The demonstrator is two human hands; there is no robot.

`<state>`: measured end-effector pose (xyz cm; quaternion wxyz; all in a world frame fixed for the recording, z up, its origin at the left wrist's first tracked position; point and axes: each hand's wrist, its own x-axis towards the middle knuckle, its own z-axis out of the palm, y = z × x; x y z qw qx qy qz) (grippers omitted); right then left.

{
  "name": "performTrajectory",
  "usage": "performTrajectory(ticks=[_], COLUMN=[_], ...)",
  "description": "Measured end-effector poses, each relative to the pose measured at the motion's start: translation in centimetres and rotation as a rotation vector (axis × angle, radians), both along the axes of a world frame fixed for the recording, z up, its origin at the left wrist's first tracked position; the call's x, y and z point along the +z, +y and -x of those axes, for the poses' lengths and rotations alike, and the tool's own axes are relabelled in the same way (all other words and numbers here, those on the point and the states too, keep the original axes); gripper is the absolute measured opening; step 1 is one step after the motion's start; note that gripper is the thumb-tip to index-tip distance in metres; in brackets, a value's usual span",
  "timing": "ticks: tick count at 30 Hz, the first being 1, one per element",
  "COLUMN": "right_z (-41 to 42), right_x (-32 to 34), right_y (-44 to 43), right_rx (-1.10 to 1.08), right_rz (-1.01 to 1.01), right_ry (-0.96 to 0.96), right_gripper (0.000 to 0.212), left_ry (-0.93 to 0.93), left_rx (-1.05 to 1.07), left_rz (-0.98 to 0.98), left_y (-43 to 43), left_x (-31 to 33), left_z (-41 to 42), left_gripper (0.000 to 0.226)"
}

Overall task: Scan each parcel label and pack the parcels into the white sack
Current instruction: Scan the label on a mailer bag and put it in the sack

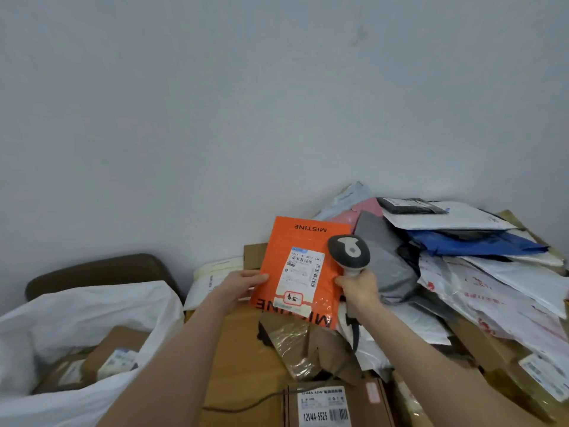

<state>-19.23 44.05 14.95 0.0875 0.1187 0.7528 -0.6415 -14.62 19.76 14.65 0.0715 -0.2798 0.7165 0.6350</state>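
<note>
1. Open room: the upper two-thirds of the frame is bare pale wall (215, 103). All the clutter sits in the lower band.
2. The white sack (92, 303) is at lower left w/ its mouth open toward the camera, and its right rim is just beside the left forearm. Brown boxes (114, 349) w/ labels lie inside it.
3. A heap of mailers (480, 272) (white, grey, blue, pink) runs from centre right to the right edge, on top of cardboard. A grey one lies just behind the right hand.
4. The orange parcel (295, 266) is held up at frame centre, between sack and heap and above a brown carton top. Its label (303, 272) faces the camera.
5. Cut off or unclear: the sack's left side and both elbows leave the frame. The carton marked 12V4A-5525 (323, 408) is clipped at the bottom edge. The label's small print is unreadable. A dark rounded object (98, 269) behind the sack can't be identified.
6. The left hand (243, 288) grips the parcel's left edge, thumb on the front. Its fingers are behind the parcel, out of sight.
7. The right hand (358, 291) has its fingers wrapped tight round the handle of the scanner (349, 252). The scanner head is above the fist, overlapping the parcel's right edge just right of the label. Its cord hangs below the wrist.
8. Both forearms reach up from the bottom centre, bare.
</note>
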Motion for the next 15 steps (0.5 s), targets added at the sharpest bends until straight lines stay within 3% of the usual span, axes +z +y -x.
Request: performTrajectory(ticks=[6,11,15], right_z=[-1.6,-5.7,-8.7], right_x=[-0.3,-0.4,0.1], right_y=[-2.4,-4.4,-6.3], right_rx=[-0.035,0.071,0.124], right_rz=[-0.080,0.215,0.230], right_ry=[0.007,-0.132,-0.163], right_gripper=[0.006,0.006,0.013], left_ry=[0.080,0.075,0.059], left_rx=[0.120,0.258,0.290], left_rz=[0.002,-0.021,-0.051], left_y=[-2.1,-2.9,-3.4], left_x=[-1.6,-3.7,-4.8], left_z=[-0.5,-1.3,-1.9], left_gripper=[0.027,0.014,0.013])
